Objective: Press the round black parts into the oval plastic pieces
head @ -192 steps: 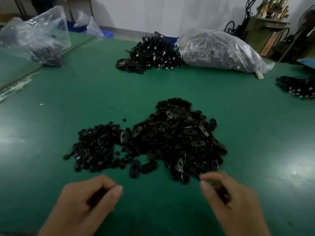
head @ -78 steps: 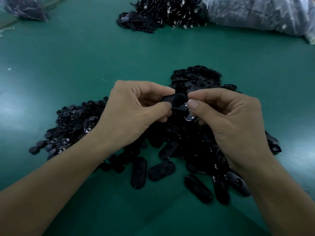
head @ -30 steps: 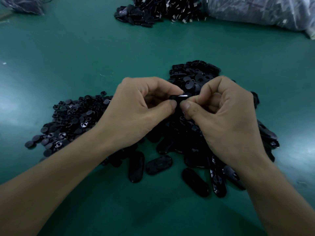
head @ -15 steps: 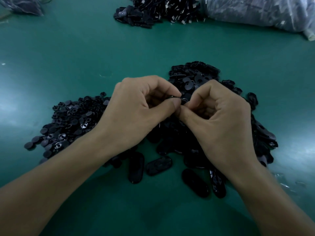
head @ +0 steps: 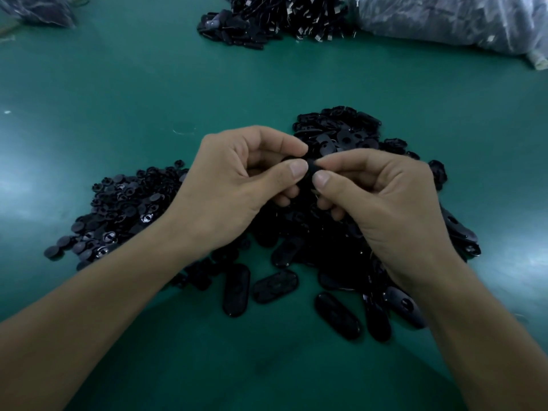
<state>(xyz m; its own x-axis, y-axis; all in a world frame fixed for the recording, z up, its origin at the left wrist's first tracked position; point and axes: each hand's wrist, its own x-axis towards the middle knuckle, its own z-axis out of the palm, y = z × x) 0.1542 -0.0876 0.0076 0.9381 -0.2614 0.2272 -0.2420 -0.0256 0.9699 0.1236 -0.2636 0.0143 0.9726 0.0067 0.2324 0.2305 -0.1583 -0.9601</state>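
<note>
A small black piece [head: 310,171] is held just above the middle of the tabletop [head: 124,93], caught between both hands where their fingertips meet. The left hand [head: 237,185] pinches it from the left with the thumb below and the forefinger curled over the top. The right hand [head: 382,203] pinches it from the right in the same way, and the two thumb tips lie almost touching. So little of the piece shows between the fingers that I cannot tell whether it is an oval, a round part or both together. The other fingers of each hand are curled in under the palm. Both forearms reach in from the near edge and slant toward each other, with the wrists raised off the surface.

Under and behind the hands lies the heap of oval plastic pieces [head: 341,137], spreading toward the right. A few loose ovals [head: 236,289] lie flat just nearer the near edge. The heap of round black parts [head: 118,209] sits beside it on the left, partly hidden by the left wrist.

At the far edge lie a pile of black clipped pieces [head: 281,19] and a clear plastic bag [head: 444,22] toward the far right corner
</note>
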